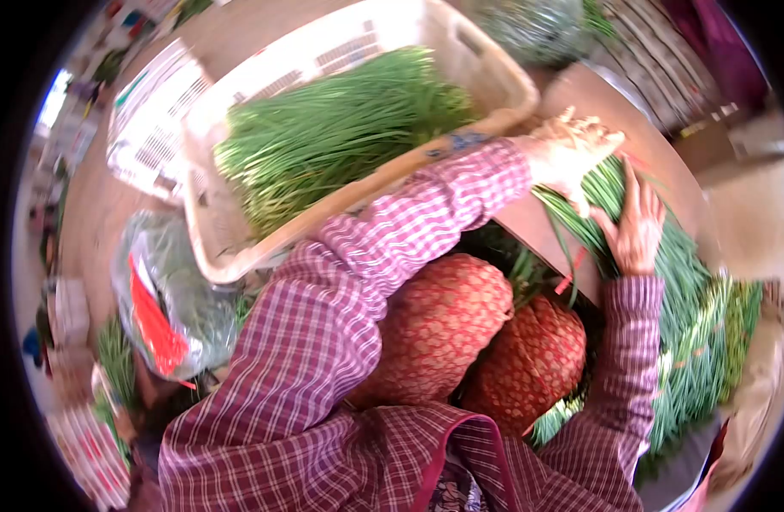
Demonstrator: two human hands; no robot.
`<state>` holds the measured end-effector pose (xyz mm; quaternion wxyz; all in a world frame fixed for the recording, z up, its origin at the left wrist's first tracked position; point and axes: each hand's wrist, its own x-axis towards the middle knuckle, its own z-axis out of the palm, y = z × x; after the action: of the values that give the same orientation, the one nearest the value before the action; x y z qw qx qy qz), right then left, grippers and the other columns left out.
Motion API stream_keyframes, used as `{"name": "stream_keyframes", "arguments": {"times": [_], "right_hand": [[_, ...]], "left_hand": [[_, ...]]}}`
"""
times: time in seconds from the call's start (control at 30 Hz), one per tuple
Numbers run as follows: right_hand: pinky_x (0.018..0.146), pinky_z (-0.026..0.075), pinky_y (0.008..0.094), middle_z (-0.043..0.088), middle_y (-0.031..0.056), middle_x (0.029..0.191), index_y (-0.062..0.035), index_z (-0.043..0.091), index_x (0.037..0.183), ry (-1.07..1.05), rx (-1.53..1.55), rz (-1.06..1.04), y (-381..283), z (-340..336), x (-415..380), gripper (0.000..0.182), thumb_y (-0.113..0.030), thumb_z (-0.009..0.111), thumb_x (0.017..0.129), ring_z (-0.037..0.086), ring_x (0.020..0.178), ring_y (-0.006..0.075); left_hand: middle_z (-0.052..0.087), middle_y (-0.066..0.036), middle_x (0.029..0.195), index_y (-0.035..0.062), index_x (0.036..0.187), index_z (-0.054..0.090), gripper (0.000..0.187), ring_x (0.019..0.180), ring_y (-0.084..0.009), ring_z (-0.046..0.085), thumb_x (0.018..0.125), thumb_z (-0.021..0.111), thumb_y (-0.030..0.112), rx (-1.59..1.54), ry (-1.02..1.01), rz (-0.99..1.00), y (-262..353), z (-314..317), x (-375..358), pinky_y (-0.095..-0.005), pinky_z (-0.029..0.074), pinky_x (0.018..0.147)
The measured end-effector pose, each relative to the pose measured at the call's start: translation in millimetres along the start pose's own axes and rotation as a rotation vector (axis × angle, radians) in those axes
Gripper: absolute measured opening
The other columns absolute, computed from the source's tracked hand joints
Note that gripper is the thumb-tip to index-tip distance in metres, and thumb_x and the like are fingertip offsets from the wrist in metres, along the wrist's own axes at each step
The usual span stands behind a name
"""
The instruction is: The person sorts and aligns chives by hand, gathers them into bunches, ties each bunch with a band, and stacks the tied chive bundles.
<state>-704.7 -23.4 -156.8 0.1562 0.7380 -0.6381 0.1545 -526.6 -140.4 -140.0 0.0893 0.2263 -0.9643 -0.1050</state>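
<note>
Greens (686, 256) lay in a long, dense bundle on the brown table (597, 98), at its right-hand part, with the far end beneath and between the two hands. The left hand (573, 152) reached across, fingers spread and slightly curved, over that end; whether it gripped any stalks could not be told. The right hand (638, 224) rested on the bundle, palm down, fingers extended, thumb apart, pinching nothing visible. Clearance was as follows: the corner of the plastic crate (486, 51) stood near the left wrist, and the left sleeve (426, 200) passed along the crate's near rim, with contact not determinable. Bare table surface was noted beyond the hands, up to a rounded outer edge, and a smaller bare strip between the left forearm and the straight near edge. Below that edge, the gap between the forearms was largely taken up by sacks. Count: one crate, holding one mass of cut stalks (340, 119); two red mesh sacks, one larger (451, 320) and one smaller (528, 358), side by side; one white slotted basket (153, 119) left of the crate; two clear plastic bags, one at left (200, 299) with a red piece (157, 324) on it, one beyond the crate (533, 30).
</note>
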Motion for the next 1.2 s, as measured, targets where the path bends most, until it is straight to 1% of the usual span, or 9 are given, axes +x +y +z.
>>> {"name": "stream_keyframes", "arguments": {"times": [0.17, 0.4, 0.5, 0.63, 0.67, 0.8, 0.9, 0.93, 1.2], "right_hand": [[0.105, 0.028, 0.0497, 0.046, 0.0121, 0.136, -0.0128, 0.039, 0.142, -0.008, -0.081, -0.067, -4, -11, -3, 0.094, -0.068, 0.060, 0.070, 0.041, 0.127, 0.0332], [0.106, 0.027, 0.0529, 0.041, 0.0175, 0.139, -0.0126, 0.033, 0.146, -0.131, -0.015, -0.070, 1, -50, -14, 0.103, -0.068, 0.064, 0.064, 0.039, 0.126, 0.0391], [0.105, 0.031, 0.0504, 0.040, 0.0164, 0.142, -0.0121, 0.032, 0.146, -0.175, 0.018, -0.157, 5, -78, -8, 0.106, -0.069, 0.064, 0.063, 0.039, 0.128, 0.0378], [0.104, 0.036, 0.0465, 0.045, 0.0171, 0.139, -0.0082, 0.037, 0.143, -0.170, 0.147, -0.168, -24, -109, 25, 0.082, -0.054, 0.063, 0.079, 0.044, 0.126, 0.0358], [0.102, 0.040, 0.0451, 0.052, 0.0187, 0.132, -0.0068, 0.041, 0.139, -0.132, 0.235, -0.210, -42, -111, 36, 0.067, -0.039, 0.064, 0.085, 0.049, 0.122, 0.0353], [0.096, 0.046, 0.0402, 0.059, 0.0189, 0.122, -0.0045, 0.049, 0.132, -0.238, 0.523, -0.340, -150, -87, 90, 0.059, -0.024, 0.072, 0.081, 0.059, 0.112, 0.0310], [0.098, 0.045, 0.0405, 0.057, 0.0189, 0.125, -0.0034, 0.046, 0.133, -0.302, 0.634, -0.613, -240, -18, 131, 0.060, -0.038, 0.064, 0.086, 0.057, 0.115, 0.0309], [0.100, 0.045, 0.0412, 0.054, 0.0176, 0.130, -0.0043, 0.043, 0.136, -0.306, 0.584, -0.660, -268, 7, 141, 0.063, -0.041, 0.062, 0.087, 0.055, 0.118, 0.0299], [0.108, 0.036, 0.0437, 0.042, 0.0173, 0.142, -0.0088, 0.032, 0.144, -0.626, 0.435, -0.827, -405, 107, 188, 0.089, -0.050, 0.071, 0.076, 0.041, 0.130, 0.0315]], "left_hand": [[0.028, -0.026, 0.148, -0.0032, 0.147, 0.012, 0.133, 0.140, -0.0382, 0.024, 0.058, 0.063, 0.080, 0.079, 0.089, -0.030, 4, 38, -12, -0.0556, 0.017, 0.113], [0.023, -0.020, 0.152, 0.0061, 0.150, 0.014, 0.125, 0.142, -0.0373, 0.019, 0.058, 0.078, 0.062, -0.134, 0.209, 0.069, 19, -18, -51, -0.0595, 0.013, 0.113], [0.036, -0.016, 0.147, 0.0080, 0.142, 0.036, 0.092, 0.136, -0.0280, 0.034, 0.070, 0.076, 0.049, -0.367, 0.311, -0.002, 1, -62, -121, -0.0445, 0.025, 0.114], [0.060, -0.009, 0.124, 0.0128, 0.122, 0.061, 0.039, 0.117, -0.0217, 0.054, 0.087, 0.066, 0.030, -0.522, 0.491, -0.449, -58, -105, -262, -0.0393, 0.041, 0.104], [0.060, -0.008, 0.124, 0.0144, 0.120, 0.063, 0.035, 0.118, -0.0200, 0.054, 0.088, 0.064, 0.029, -0.744, 0.535, -0.655, -76, -105, -298, -0.0385, 0.041, 0.104], [0.055, -0.017, 0.129, 0.0041, 0.126, 0.055, 0.040, 0.120, -0.0257, 0.050, 0.091, 0.060, 0.022, -0.902, 0.730, -1.344, -139, -82, -419, -0.0392, 0.042, 0.102], [0.047, -0.023, 0.136, -0.0010, 0.136, 0.042, 0.051, 0.124, -0.0323, 0.047, 0.092, 0.058, 0.020, -0.990, 0.688, -1.573, -153, -59, -439, -0.0413, 0.042, 0.102], [0.040, -0.025, 0.141, -0.0051, 0.141, 0.031, 0.061, 0.125, -0.0367, 0.045, 0.093, 0.057, 0.021, -0.985, 0.619, -1.584, -148, -57, -433, -0.0433, 0.042, 0.102], [0.041, -0.022, 0.139, -0.0017, 0.136, 0.040, 0.056, 0.115, -0.0347, 0.051, 0.093, 0.058, 0.029, -1.192, 0.627, -1.604, -187, -15, -422, -0.0426, 0.049, 0.090]]}}
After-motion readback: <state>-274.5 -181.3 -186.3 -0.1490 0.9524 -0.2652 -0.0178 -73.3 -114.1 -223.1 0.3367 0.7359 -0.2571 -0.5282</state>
